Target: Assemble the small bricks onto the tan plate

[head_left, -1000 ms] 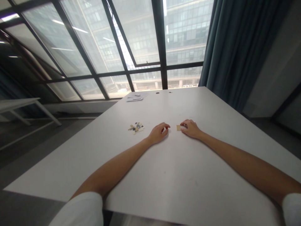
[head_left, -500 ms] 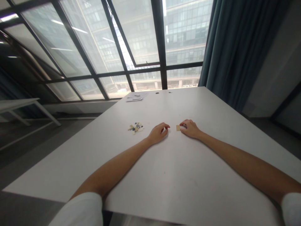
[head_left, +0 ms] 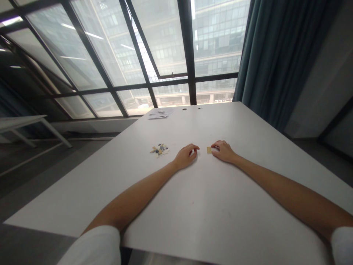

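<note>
A small tan square building-brick plate with studs lies flat on the white table. My right hand rests just to its right, thumb and forefinger apart, their tips at the plate's right edge; whether they touch it I cannot tell. On the plate's other side, a short gap away, my left hand lies on the table with loosely curled fingers and nothing in them. Left of that hand is a loose pile of small building bricks in tan, white, grey and dark colours.
The wide white table reaches toward the windows. Sheets of paper lie at its far left, and a dark round disc is at the far edge. A blue curtain hangs at right. Another table stands at left.
</note>
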### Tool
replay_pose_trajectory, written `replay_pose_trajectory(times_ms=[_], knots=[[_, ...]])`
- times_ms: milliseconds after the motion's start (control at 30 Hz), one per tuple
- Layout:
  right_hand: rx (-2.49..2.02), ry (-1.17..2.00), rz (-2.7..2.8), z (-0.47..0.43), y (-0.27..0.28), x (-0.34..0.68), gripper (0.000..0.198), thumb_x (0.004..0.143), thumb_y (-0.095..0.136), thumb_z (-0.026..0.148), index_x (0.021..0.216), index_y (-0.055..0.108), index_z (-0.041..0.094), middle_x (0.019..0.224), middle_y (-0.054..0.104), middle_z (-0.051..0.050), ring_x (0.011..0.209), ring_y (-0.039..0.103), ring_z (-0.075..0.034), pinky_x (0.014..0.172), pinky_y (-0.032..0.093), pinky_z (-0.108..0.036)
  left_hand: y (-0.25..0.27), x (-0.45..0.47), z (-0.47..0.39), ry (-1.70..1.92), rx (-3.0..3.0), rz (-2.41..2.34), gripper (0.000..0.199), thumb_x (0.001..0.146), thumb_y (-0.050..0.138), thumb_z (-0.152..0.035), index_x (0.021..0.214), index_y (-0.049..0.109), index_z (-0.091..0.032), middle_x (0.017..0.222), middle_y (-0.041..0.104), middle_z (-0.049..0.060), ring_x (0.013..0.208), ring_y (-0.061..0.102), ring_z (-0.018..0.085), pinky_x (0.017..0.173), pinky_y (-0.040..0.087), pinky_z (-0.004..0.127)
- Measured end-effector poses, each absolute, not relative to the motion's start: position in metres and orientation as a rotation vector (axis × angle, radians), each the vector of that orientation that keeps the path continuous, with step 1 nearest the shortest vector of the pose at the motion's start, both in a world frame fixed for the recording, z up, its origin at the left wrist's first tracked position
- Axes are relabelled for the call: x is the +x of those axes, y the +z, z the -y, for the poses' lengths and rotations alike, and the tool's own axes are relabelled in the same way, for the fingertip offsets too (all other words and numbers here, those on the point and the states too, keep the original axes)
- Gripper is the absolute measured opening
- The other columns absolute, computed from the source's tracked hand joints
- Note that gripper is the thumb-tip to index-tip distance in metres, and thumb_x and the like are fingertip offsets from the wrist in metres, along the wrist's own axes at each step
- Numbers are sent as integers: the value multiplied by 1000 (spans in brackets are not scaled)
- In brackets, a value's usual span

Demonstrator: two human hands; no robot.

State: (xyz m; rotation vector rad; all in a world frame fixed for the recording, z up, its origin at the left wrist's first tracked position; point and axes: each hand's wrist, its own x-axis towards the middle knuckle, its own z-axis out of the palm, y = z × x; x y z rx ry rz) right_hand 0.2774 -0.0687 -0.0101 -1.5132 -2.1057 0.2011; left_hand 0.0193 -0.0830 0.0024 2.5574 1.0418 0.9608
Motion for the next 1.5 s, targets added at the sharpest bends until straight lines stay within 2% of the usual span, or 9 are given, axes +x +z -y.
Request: replay_pose_trajectory(times_ms=[200,367,600,767,933,1500], knots=[[-1513,219,2087,66,-14,278,26,81,64,27,103,75,19,110,70,-8,105,58,-23,93,42,-33,4,20,85,958,2554,-1053,26,90,50,-20,111,65,-19,94,66,3,67,50,11,70,45,26],[-1464,243,1941,57,-21,282,27,82,56,17,101,75,14,105,70,-10,99,59,-21,95,43,-32,3,19,85,950,2556,-1054,26,90,49,-20,111,65,-19,94,66,3,66,50,11,69,44,25],[-1409,133,1755,53,-24,283,26,83,50,15,89,75,14,93,69,-9,90,58,-20,91,43,-32,0,17,83,932,2579,-1060,25,91,49,-20,111,65,-19,95,66,3,67,50,11,70,44,26],[-1445,192,1921,59,-20,277,25,81,53,16,81,77,17,86,68,-7,86,57,-19,84,42,-29,-1,18,82,915,2577,-1077,26,91,48,-21,111,65,-20,95,66,3,68,51,11,71,45,26],[-1496,246,2026,62,-17,275,27,81,53,16,83,79,19,88,69,-6,81,57,-17,77,41,-26,-1,18,81,914,2581,-1071,27,91,49,-21,112,65,-20,95,66,2,68,51,12,71,45,26],[-1521,234,2052,63,-15,274,28,83,53,17,87,80,20,89,69,-5,79,58,-16,77,42,-25,2,19,84,908,2579,-1084,27,91,48,-21,111,65,-20,95,67,3,68,52,12,70,45,26]])
